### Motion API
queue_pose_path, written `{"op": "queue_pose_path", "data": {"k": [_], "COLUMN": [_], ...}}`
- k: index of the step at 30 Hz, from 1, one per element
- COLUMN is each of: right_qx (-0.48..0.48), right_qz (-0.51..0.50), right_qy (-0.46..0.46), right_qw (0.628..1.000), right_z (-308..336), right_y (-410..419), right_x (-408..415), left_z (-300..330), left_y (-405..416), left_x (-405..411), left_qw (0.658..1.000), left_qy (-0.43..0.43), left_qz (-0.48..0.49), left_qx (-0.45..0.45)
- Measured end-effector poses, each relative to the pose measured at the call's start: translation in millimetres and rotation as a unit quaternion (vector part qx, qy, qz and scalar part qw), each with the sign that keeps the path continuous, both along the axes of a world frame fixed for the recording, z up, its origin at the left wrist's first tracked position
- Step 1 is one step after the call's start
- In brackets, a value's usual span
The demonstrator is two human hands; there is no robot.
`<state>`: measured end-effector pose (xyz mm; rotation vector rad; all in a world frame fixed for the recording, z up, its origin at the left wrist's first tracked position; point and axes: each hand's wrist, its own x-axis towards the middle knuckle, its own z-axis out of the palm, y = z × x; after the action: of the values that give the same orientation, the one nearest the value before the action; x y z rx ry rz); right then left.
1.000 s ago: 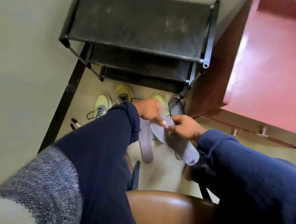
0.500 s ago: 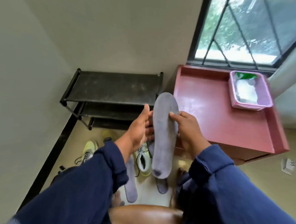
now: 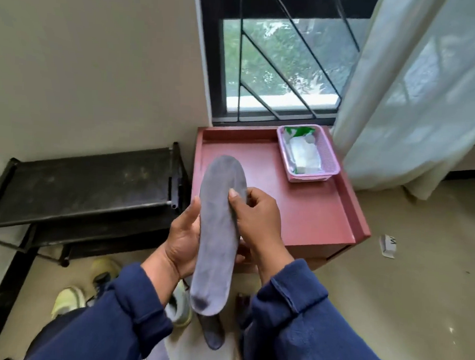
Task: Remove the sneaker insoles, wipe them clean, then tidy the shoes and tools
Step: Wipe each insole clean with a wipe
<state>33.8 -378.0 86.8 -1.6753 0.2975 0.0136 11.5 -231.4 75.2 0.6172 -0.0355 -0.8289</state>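
Both hands (image 3: 222, 234) around upright insole (image 3: 217, 233) — (thumbs forward)

Red table (image 3: 306, 211) bears pink basket (image 3: 333, 168); sneakers (image 3: 67, 301), insole (image 3: 213, 335) on floor (image 3: 404, 285).

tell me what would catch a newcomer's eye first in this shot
The grey insole held upright in mid-frame stands out first, with the left hand and right hand gripping its two sides and a dark smudge near its lower end. Behind it is a red cabinet under the window, with a pink basket at its back right corner. Pale yellow-green sneakers lie on the floor at lower left.
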Motion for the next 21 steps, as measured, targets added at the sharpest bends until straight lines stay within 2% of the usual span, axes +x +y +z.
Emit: {"op": "queue_pose_path", "data": {"k": [4, 8, 11, 15, 19, 21], "right_qx": [-0.042, -0.036, -0.156, -0.359, -0.494, -0.544], "right_qz": [-0.024, -0.103, -0.13, -0.114, -0.041, 0.01], "right_qy": [0.011, 0.034, 0.019, 0.059, 0.1, 0.136], "right_qw": [0.999, 0.993, 0.979, 0.925, 0.863, 0.828], "right_z": [-10.8, -18.1, -27.1, -34.3, -44.3, -53.5], "right_y": [-15.6, -29.8, -63.5, -120.8, -161.5, -172.2], "right_x": [10.5, 42.0, 86.4, 144.1, 198.4, 219.8], "left_z": [-19.9, -38.5, -49.5, -59.6, -67.1, -76.6], "left_y": [-12.2, -15.0, -13.7, -4.2, 5.8, 12.3], "left_x": [12.4, 20.5, 28.3, 35.9, 39.4, 42.1], "left_qw": [0.999, 0.999, 0.999, 0.997, 0.996, 0.997], "left_qy": [-0.004, 0.008, 0.017, 0.034, 0.043, 0.06], "left_qz": [-0.005, 0.014, 0.013, 0.006, 0.014, 0.015], "left_qx": [0.031, 0.032, 0.044, 0.067, 0.077, 0.051]}}
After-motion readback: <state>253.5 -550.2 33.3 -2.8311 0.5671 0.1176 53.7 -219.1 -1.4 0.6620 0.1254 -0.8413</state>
